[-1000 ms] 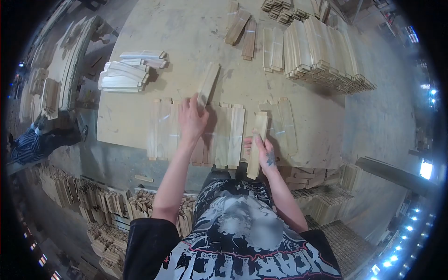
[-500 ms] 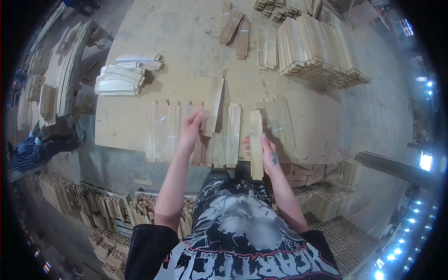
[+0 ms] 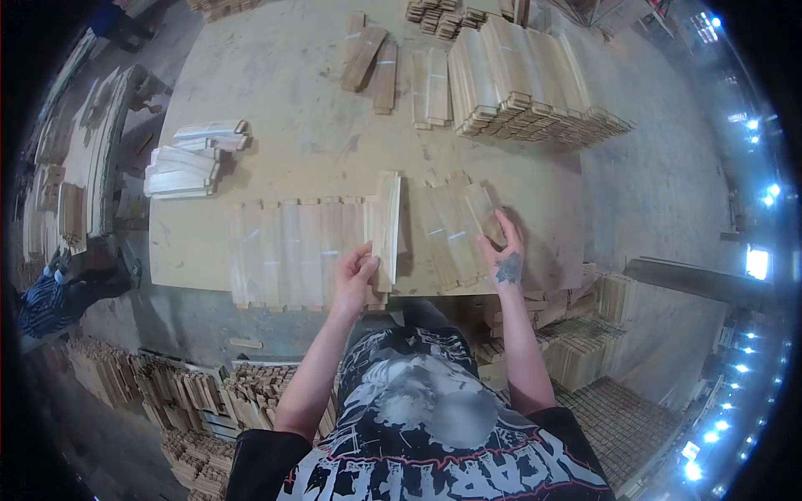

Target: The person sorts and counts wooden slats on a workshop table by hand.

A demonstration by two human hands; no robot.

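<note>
In my left hand (image 3: pixel 357 277) is a pale wooden slat (image 3: pixel 387 221), gripped near its lower part. It is tilted at the right end of a row of slats (image 3: pixel 288 255) laid side by side. My right hand (image 3: pixel 506 244), with a dark tattoo near the wrist, is over a small group of slats (image 3: pixel 451 238) further right. Its thumb and fingers are curled around the edges of the outermost slat (image 3: pixel 480 204), which is partly hidden by the hand.
The slats lie on a broad worktable (image 3: pixel 317 159). A tall slat stack (image 3: pixel 518 83) stands at the back right, loose darker slats (image 3: pixel 365 58) beside it. A pale pile (image 3: pixel 180 171) lies left. Below the table are stacked slats (image 3: pixel 175 380). Another person (image 3: pixel 54 288) is at far left.
My right hand has carried its slat up and right to the right-hand group. My left hand has lowered its slat to the end of the row. The view has shifted.
</note>
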